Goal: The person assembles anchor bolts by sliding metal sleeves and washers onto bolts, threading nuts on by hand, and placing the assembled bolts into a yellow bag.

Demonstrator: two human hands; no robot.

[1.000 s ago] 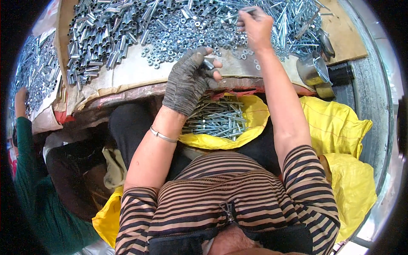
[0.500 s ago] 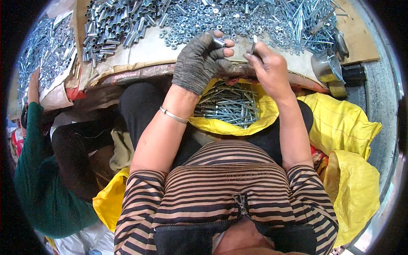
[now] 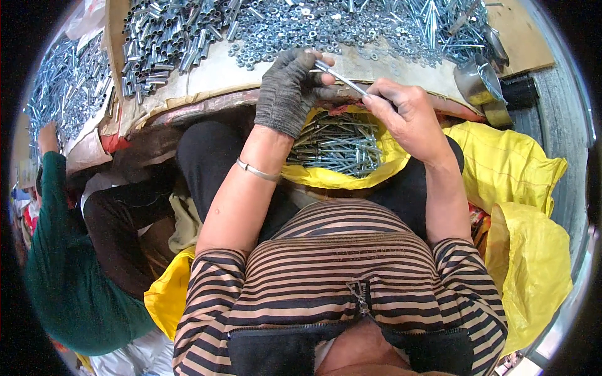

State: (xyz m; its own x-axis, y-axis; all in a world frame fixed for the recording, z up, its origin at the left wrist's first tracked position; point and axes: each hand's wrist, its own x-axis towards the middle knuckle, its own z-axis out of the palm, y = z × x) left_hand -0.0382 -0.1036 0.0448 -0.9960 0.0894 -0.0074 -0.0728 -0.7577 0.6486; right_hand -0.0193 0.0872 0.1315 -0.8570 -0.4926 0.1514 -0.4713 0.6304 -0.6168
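Note:
My left hand [image 3: 288, 91], in a grey fingerless glove, is closed on a short shiny metal sleeve [image 3: 322, 64] beside the table's front edge. A thin silver bolt [image 3: 346, 80] slants between my two hands. Its lower right end is pinched by my bare right hand [image 3: 404, 113], and its other end meets the sleeve at my left fingers. Whether the bolt is inside the sleeve, I cannot tell. Below both hands, a yellow sack [image 3: 338, 180] in my lap holds many long bolts [image 3: 351, 147].
Piles of metal sleeves [image 3: 150, 47], nuts [image 3: 282, 41] and long bolts [image 3: 433, 22] cover the table [image 3: 207, 72]. A metal cup [image 3: 476, 81] sits at its right edge. More yellow sacking [image 3: 508, 163] lies right. Another person's hand [image 3: 47, 138] reaches a pile at left.
My right hand has moved slightly right and down, and the bolt now shows stretched between both hands. My left hand stays nearly in place, with the sleeve in its fingers.

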